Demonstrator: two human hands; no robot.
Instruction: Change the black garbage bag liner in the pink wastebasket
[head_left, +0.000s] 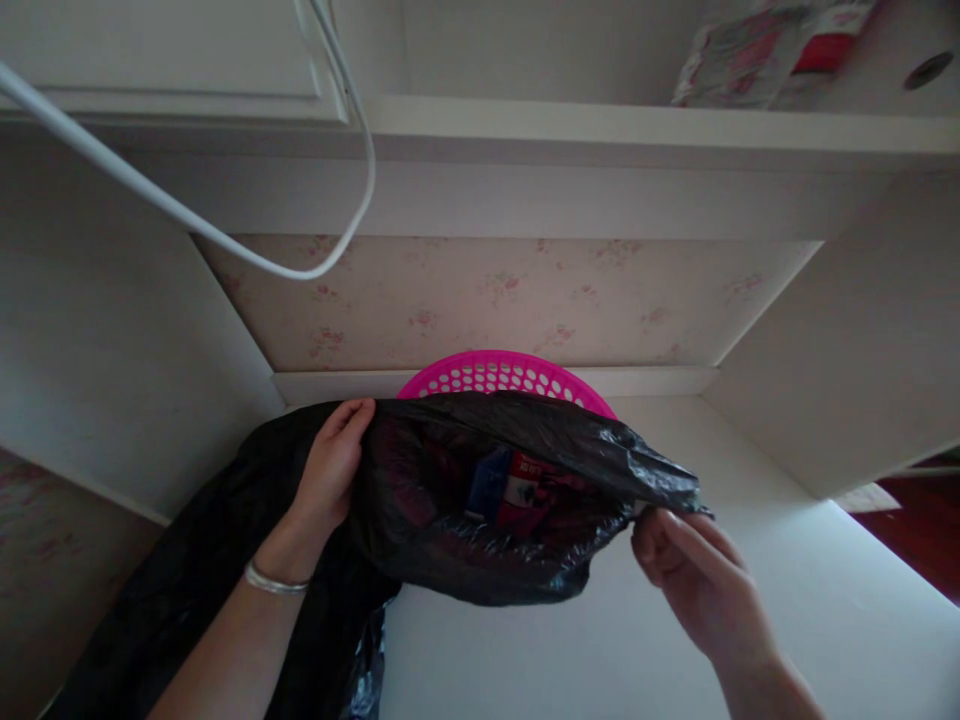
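A black plastic bag spreads over a pink basket whose holed back rim shows above it. My left hand, with a silver bangle on the wrist, grips the bag's edge at the left of the opening. At the right end of the opening, the fingers of my right hand pinch the bag's rim. Inside the mouth lies a blue and red printed packet; what is around it is too dark to make out. More of the bag trails down to the lower left.
A white cable hangs in a loop at the upper left. Above is a white shelf holding plastic-wrapped red and white packages. White side panels and floral wallpaper enclose the white surface below.
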